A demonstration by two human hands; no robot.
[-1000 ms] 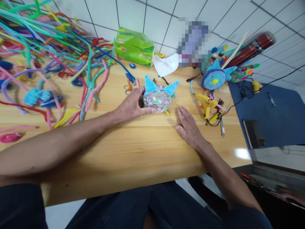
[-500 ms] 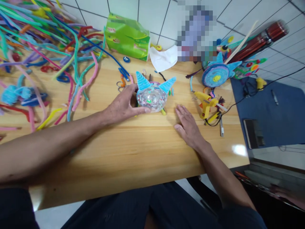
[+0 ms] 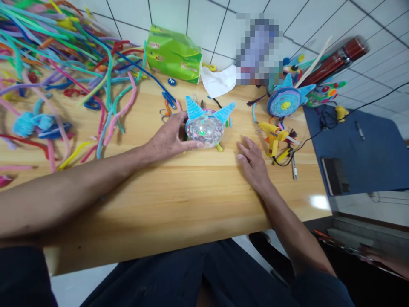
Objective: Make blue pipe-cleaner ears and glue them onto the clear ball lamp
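Observation:
My left hand (image 3: 174, 137) is closed around the left side of a clear, rounded ornament (image 3: 206, 130) with glittery bits inside. Two blue fuzzy pointed ears stick up from its top. The thumb lies along its lower front edge; the fingers behind it are partly hidden. To the right, my right hand (image 3: 254, 164) rests on the wooden table (image 3: 179, 200), fingers a little apart and nothing in them. The thing nearest to that hand is a yellow hot glue gun (image 3: 271, 135), lying on its side.
A heap of coloured pipe cleaners (image 3: 96, 76) covers the table's left. Behind are a green tissue pack (image 3: 174, 53) and a white tissue (image 3: 219, 81). At the back right lie a blue coiled disc with ears (image 3: 283, 102) and a red thermos (image 3: 335, 62). A black cord crosses the right side.
The view has shifted slightly. My right hand's fingers look a little more bent and spread on the table. My left hand keeps its hold on the ornament.

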